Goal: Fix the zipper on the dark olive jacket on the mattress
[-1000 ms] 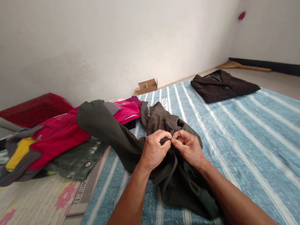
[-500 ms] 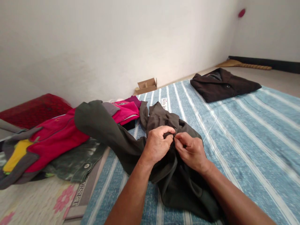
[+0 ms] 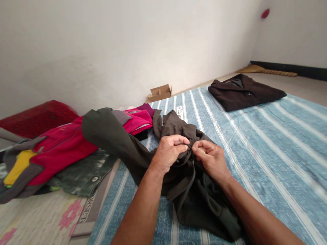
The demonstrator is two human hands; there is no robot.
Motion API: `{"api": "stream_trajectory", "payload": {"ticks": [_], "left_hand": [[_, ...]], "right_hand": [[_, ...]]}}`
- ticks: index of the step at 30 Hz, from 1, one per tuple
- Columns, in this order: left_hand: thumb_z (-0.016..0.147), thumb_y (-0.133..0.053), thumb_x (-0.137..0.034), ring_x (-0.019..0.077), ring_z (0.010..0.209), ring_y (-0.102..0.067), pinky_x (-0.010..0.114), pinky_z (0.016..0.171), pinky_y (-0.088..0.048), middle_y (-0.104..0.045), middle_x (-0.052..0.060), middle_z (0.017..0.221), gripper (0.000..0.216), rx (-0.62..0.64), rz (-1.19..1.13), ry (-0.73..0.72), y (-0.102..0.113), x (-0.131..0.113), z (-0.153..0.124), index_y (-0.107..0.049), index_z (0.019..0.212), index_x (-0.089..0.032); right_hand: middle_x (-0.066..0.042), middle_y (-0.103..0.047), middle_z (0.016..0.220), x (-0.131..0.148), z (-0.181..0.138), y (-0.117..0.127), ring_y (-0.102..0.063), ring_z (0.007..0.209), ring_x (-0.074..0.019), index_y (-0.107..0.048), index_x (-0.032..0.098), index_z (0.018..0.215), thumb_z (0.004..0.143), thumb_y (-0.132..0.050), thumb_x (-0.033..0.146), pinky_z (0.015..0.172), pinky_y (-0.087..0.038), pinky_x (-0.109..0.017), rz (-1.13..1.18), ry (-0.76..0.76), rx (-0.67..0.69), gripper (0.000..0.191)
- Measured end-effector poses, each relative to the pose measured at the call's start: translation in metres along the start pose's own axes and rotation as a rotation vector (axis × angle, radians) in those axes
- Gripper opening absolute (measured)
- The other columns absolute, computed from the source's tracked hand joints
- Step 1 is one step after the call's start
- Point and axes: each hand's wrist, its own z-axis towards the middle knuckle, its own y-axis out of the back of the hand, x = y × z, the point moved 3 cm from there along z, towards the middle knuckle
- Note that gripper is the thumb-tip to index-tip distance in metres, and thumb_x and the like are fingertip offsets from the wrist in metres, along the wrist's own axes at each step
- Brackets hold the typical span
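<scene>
A dark olive jacket [image 3: 120, 143] lies crumpled on the blue striped sheet [image 3: 268, 143] in front of me. My left hand [image 3: 170, 153] pinches a fold of its fabric near the middle, fingers curled tight. My right hand [image 3: 211, 160] pinches the same spot from the right side, thumb and fingers almost touching the left hand. One sleeve of the jacket stretches away to the left over a pile of clothes. The lower part of the jacket bunches between my forearms.
A pink and grey jacket [image 3: 58, 146] and a green denim garment [image 3: 84, 173] lie piled at the left. A folded dark brown garment [image 3: 242, 92] sits at the far right of the sheet. A small cardboard box [image 3: 160, 92] stands by the wall. A floral mat [image 3: 38, 217] lies at bottom left.
Both hands stayed pinched on the jacket's fabric, shifting slightly up and apart. A cord or edge of the jacket now shows below them.
</scene>
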Motion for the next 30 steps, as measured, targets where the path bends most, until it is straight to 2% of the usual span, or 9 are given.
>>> {"api": "stream_trajectory", "payload": {"ticks": [6, 14, 18, 22, 24, 27, 30], "left_hand": [[0.059, -0.061, -0.016, 0.0089, 0.055, -0.052, 0.020, 0.054, -0.037, -0.063, -0.002, 0.062, 0.012, 0.001, -0.026, 0.025, 0.003, 0.000, -0.001, -0.069, 0.068, -0.015], [0.059, -0.061, -0.017, 0.0100, 0.055, -0.052, 0.021, 0.055, -0.039, -0.064, -0.001, 0.062, 0.012, -0.061, 0.013, -0.004, 0.000, -0.005, -0.004, -0.069, 0.067, -0.015], [0.059, -0.061, -0.017, 0.0110, 0.056, -0.053, 0.021, 0.054, -0.039, -0.066, 0.000, 0.065, 0.013, -0.110, 0.019, -0.003, -0.001, -0.004, -0.004, -0.070, 0.069, -0.015], [0.059, -0.061, -0.016, 0.0105, 0.055, -0.053, 0.020, 0.051, -0.037, -0.066, 0.000, 0.064, 0.015, -0.147, 0.010, 0.009, -0.003, -0.001, -0.004, -0.071, 0.070, -0.015], [0.060, -0.061, -0.015, 0.0104, 0.055, -0.053, 0.020, 0.051, -0.037, -0.066, 0.000, 0.063, 0.014, -0.159, 0.003, 0.009, -0.004, 0.001, -0.003, -0.070, 0.070, -0.014], [0.060, -0.061, -0.014, 0.0101, 0.057, -0.054, 0.019, 0.053, -0.038, -0.066, -0.001, 0.063, 0.013, -0.176, -0.028, 0.007, -0.004, 0.002, -0.004, -0.070, 0.070, -0.014], [0.061, -0.062, -0.013, 0.0101, 0.059, -0.056, 0.019, 0.055, -0.040, -0.068, -0.001, 0.066, 0.015, -0.175, -0.055, 0.002, -0.003, 0.003, -0.004, -0.070, 0.073, -0.015]], "right_hand": [[0.004, -0.048, 0.048, -0.001, 0.001, 0.000, -0.035, 0.043, -0.0064, -0.060, 0.016, 0.070, 0.073, -0.064, 0.034, 0.043, -0.025, -0.021, 0.106, -0.110, 0.031, 0.018], [0.006, -0.042, 0.046, -0.001, 0.000, -0.001, -0.030, 0.041, -0.0054, -0.059, 0.016, 0.069, 0.074, -0.064, 0.035, 0.041, -0.023, -0.020, 0.087, -0.072, 0.016, 0.021], [0.008, -0.036, 0.046, 0.005, -0.004, -0.001, -0.028, 0.041, -0.0054, -0.058, 0.017, 0.071, 0.081, -0.057, 0.030, 0.041, -0.023, -0.020, -0.109, 0.130, -0.007, 0.016], [0.005, -0.047, 0.053, 0.013, -0.010, -0.001, -0.039, 0.045, -0.0061, -0.057, 0.017, 0.075, 0.085, -0.048, 0.018, 0.046, -0.028, -0.020, -0.545, 0.497, 0.017, 0.014], [0.004, -0.046, 0.053, 0.015, -0.013, -0.002, -0.040, 0.045, -0.0065, -0.055, 0.017, 0.073, 0.086, -0.044, 0.014, 0.048, -0.028, -0.021, -0.719, 0.654, 0.023, 0.018], [0.005, -0.043, 0.050, 0.017, -0.014, -0.002, -0.039, 0.043, -0.0074, -0.054, 0.017, 0.070, 0.086, -0.043, 0.011, 0.047, -0.027, -0.023, -0.843, 0.807, -0.010, 0.020], [0.004, -0.046, 0.050, 0.016, -0.015, -0.004, -0.041, 0.043, -0.0081, -0.056, 0.016, 0.074, 0.087, -0.044, 0.010, 0.048, -0.029, -0.023, -0.877, 0.879, -0.005, 0.019]]}}
